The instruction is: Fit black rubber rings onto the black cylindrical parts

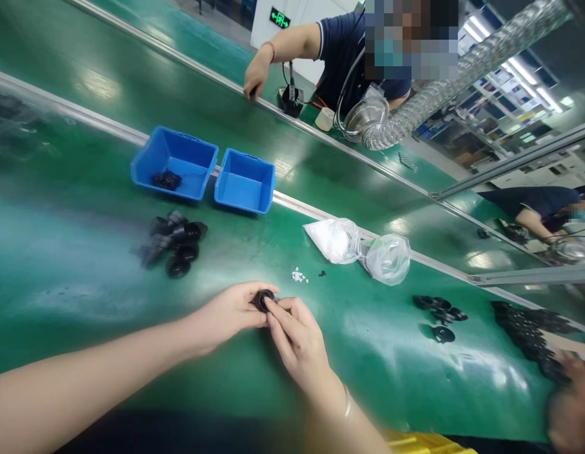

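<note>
My left hand [235,310] is closed around a small black round plastic housing [262,299], its hollow end turned up toward me. The fingers of my right hand [296,334] are bent together, with fingertips at the rim and opening of the housing. Whether a small piece sits between those fingertips is hidden. Just beyond my hands lie several tiny white pieces [298,275] and a few tiny black bits [322,273]. To the left is a blurred pile of black round housings [176,243]; several black round parts [441,312] lie on the right.
Two blue bins [245,183] stand at the back left; the larger holds a black bundle [166,180]. Plastic bags [337,243] lie by the metal rail. A co-worker's hand [573,391] is beside black parts [529,334] at far right. Another person [342,57] sits opposite, near a flexible duct.
</note>
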`<action>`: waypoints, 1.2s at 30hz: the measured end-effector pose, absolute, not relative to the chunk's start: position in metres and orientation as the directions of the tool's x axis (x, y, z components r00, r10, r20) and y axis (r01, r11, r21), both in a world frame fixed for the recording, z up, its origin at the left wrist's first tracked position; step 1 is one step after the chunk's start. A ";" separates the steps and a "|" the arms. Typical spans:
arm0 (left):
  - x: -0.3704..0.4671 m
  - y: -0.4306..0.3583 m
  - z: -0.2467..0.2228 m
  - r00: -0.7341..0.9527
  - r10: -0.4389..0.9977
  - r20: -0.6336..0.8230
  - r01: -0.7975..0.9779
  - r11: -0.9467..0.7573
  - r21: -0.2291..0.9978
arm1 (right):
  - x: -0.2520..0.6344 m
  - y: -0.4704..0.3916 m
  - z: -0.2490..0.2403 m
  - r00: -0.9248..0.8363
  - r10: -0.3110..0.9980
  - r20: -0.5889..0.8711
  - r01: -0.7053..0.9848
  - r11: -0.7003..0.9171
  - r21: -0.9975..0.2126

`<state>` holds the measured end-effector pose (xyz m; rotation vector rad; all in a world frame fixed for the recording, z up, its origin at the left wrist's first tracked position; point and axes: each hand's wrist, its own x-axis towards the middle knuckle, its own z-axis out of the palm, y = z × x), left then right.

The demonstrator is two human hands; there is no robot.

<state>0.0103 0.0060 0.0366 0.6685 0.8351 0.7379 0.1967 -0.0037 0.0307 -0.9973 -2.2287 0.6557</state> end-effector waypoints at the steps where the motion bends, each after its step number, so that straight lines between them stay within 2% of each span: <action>1: 0.010 0.006 0.036 0.457 0.792 -0.405 -0.307 0.568 0.764 | 0.196 -0.003 0.030 -0.536 0.783 0.316 0.484 0.592 -0.644; 11: 0.013 0.005 0.020 0.421 0.834 -0.357 -0.185 0.464 0.866 | 0.192 -0.004 0.028 -0.604 0.766 0.220 0.554 0.602 -0.575; 17: 0.013 0.006 0.022 0.410 0.833 -0.371 -0.261 0.497 0.828 | 0.190 -0.004 0.027 -0.546 0.806 0.228 0.480 0.524 -0.703; 21: 0.011 0.007 0.021 0.406 0.839 -0.363 -0.279 0.492 0.825 | 0.191 -0.005 0.025 -0.534 0.814 0.229 0.469 0.511 -0.720; 28: 0.012 0.007 0.016 0.405 0.842 -0.356 -0.270 0.482 0.834 | 0.195 -0.007 0.023 -0.587 0.776 0.232 0.556 0.595 -0.581; 36: 0.012 0.009 0.019 0.396 0.849 -0.350 -0.107 0.421 0.901 | 0.192 -0.007 0.032 -0.669 0.732 0.129 0.661 0.665 -0.347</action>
